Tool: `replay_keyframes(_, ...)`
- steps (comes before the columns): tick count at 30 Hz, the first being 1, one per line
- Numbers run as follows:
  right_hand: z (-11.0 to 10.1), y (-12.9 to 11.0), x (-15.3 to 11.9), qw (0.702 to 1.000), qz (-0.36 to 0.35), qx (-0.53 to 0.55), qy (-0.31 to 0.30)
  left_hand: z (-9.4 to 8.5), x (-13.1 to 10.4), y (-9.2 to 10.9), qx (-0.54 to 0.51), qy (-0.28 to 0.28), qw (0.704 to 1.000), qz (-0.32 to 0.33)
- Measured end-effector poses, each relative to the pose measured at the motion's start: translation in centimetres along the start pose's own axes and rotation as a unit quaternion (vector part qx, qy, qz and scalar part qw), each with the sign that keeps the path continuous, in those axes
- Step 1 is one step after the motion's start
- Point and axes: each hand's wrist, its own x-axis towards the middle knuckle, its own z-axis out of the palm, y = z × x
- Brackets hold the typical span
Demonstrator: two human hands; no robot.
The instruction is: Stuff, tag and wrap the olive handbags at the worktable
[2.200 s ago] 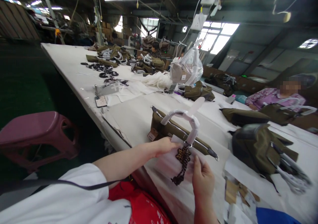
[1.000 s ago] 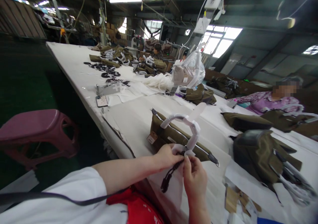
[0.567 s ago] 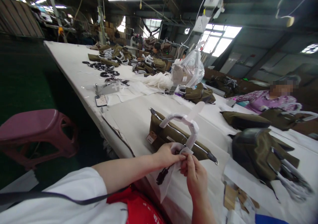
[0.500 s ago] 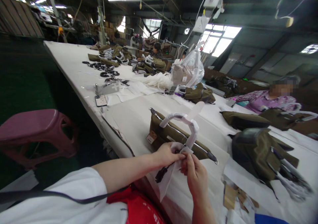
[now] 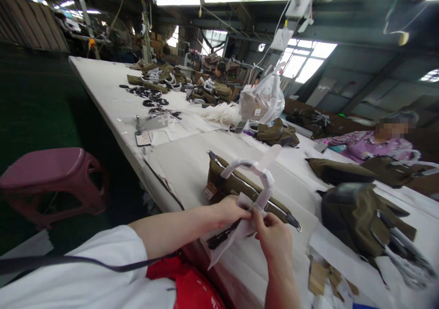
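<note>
An olive bag (image 5: 219,174) with a zipped top stands on the white table, a brown tag (image 5: 209,191) at its left end. Its arched handle (image 5: 265,177) is wrapped in white. At the near base of the handle, my left hand (image 5: 229,212) pinches a thin white sheet (image 5: 224,249). My right hand (image 5: 272,231) grips the same sheet just to the right, fingers closed, the fingertips of both hands nearly touching. A dark strap bundle (image 5: 219,238) lies against the sheet, below my left hand.
More olive bags (image 5: 363,213) lie at the right, near a seated person (image 5: 370,146). Farther up the table (image 5: 178,158) are a phone (image 5: 143,138), a tape dispenser (image 5: 152,122), dark straps and a plastic-wrapped bag (image 5: 257,103). A pink stool (image 5: 48,167) stands at the left.
The white sheet has swung slightly left and its upper edge now stands up by the handle. The dark strap bundle shows more. Both hands have shifted slightly at the handle base.
</note>
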Motion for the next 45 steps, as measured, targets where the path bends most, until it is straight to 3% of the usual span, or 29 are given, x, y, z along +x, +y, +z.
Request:
replay_keyframes(5, 0.2, -0.2, 0.7, 0.999, -0.022, -0.034, -0.001, 0.1, 0.1, 0.5, 0.125, -0.009, 0.991, 0.055)
replay_keyframes(8, 0.3, 0.1, 1.0, 0.999, -0.007, -0.040, -0.016, 0.2, 0.0, 1.1, 0.248, -0.016, 0.965, 0.081)
replay_keyframes(10, 0.4, 0.2, 1.2, 0.999, 0.004, -0.044, -0.023, 0.4, -0.2, 1.7, 0.374, -0.020, 0.923, 0.092)
replay_keyframes(13, 0.4, 0.2, 1.4, 0.999, 0.014, -0.041, -0.033, 0.9, -0.5, 2.7, 0.554, -0.052, 0.821, 0.128)
replay_keyframes(15, 0.3, 0.1, 1.6, 0.999, 0.015, -0.027, -0.037, 1.4, -0.7, 3.3, 0.639, -0.090, 0.749, 0.151)
replay_keyframes(17, 0.2, -0.1, 1.5, 0.999, 0.012, 0.001, -0.050, 1.9, -0.9, 3.7, 0.683, -0.113, 0.707, 0.146)
replay_keyframes(21, -0.1, -0.2, 1.2, 0.991, 0.009, 0.091, -0.094, 2.6, -0.7, 3.7, 0.694, -0.092, 0.705, 0.115)
replay_keyframes(26, -0.4, 0.2, 0.7, 0.957, 0.011, 0.224, -0.182, 3.6, -0.3, 2.9, 0.694, -0.043, 0.711, 0.105)
replay_keyframes(30, -0.4, 0.2, 0.4, 0.980, -0.016, 0.149, -0.134, 4.1, -0.8, 3.5, 0.715, -0.043, 0.692, 0.092)
replay_keyframes(32, -0.2, 0.4, 0.3, 0.984, -0.035, 0.131, -0.115, 3.3, -1.1, 4.0, 0.697, -0.053, 0.710, 0.089)
replay_keyframes(33, 0.0, 0.6, 0.2, 0.985, -0.043, 0.129, -0.108, 2.6, -1.2, 4.2, 0.672, -0.062, 0.733, 0.086)
replay_keyframes(34, 0.2, 0.8, 0.1, 0.985, -0.050, 0.128, -0.102, 1.7, -1.3, 4.2, 0.636, -0.071, 0.765, 0.076)
replay_keyframes(37, 0.8, 1.4, -0.2, 0.986, -0.066, 0.128, -0.087, -0.7, -0.9, 3.3, 0.426, -0.080, 0.901, -0.003)
replay_keyframes(39, 1.0, 1.5, -0.3, 0.985, -0.073, 0.133, -0.082, -1.5, -0.5, 2.0, 0.251, -0.084, 0.962, -0.067)
replay_keyframes(42, 1.2, 1.5, -0.4, 0.985, -0.069, 0.137, -0.074, -1.3, -0.4, 0.0, 0.089, -0.069, 0.991, -0.074)
replay_keyframes(45, 1.3, 1.6, -0.3, 0.987, -0.033, 0.143, -0.062, -0.3, -0.7, -1.0, 0.106, -0.026, 0.994, -0.014)
